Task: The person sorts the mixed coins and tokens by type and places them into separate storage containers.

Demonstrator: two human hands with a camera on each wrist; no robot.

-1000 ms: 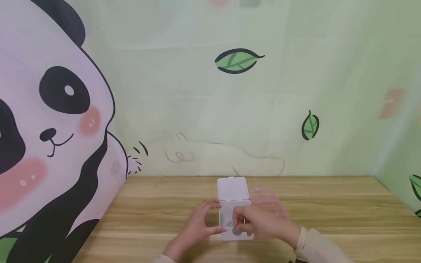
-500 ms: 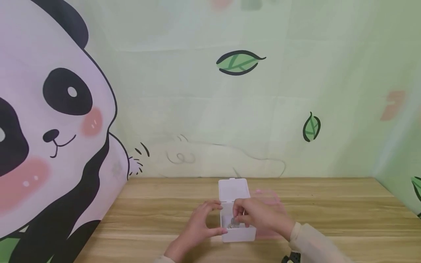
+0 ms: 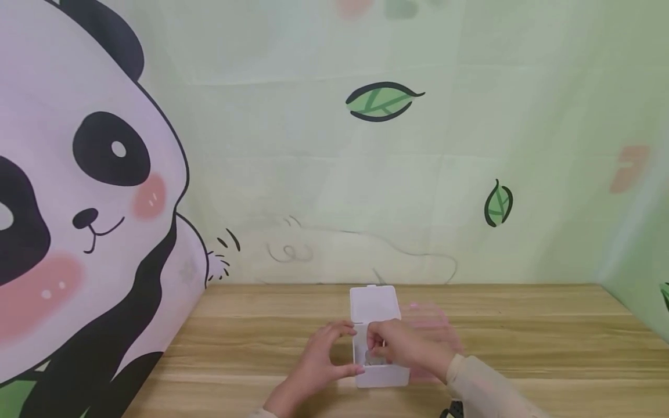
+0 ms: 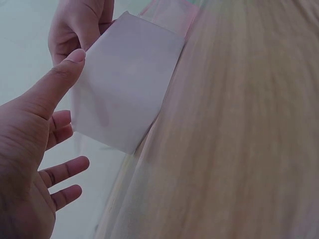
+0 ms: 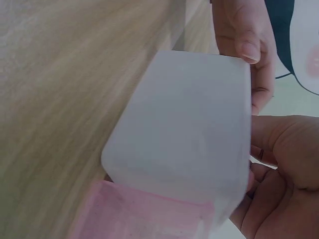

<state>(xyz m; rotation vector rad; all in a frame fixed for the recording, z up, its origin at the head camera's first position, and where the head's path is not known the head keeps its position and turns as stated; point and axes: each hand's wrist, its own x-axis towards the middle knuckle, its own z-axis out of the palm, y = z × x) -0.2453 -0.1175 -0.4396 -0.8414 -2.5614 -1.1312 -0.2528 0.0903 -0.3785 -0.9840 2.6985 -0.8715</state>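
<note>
A small white box [image 3: 381, 377] with its hinged lid [image 3: 374, 305] raised stands on the wooden table. My left hand [image 3: 324, 354] holds it by the left side, thumb at the near corner and fingertips by the hinge. The left wrist view shows the thumb on the box's [image 4: 127, 82] corner. My right hand [image 3: 399, 342] reaches over the rim, thumb and forefinger pinched together inside. At these fingertips is a small round silvery disc, seemingly a coin [image 3: 373, 359], partly hidden. The right wrist view shows the box's outer wall [image 5: 184, 124], with its inside out of sight.
A see-through pink container [image 3: 431, 325] lies against the right side of the box, partly under my right forearm. Something dark [image 3: 452, 410] sits at the table's front edge beside the right sleeve. A printed cloth with a panda [image 3: 104, 203] stands behind the table [image 3: 522, 342].
My right fingers have moved with the disc from over the near rim back into the box. The left hand keeps its hold. The head view has shifted slightly.
</note>
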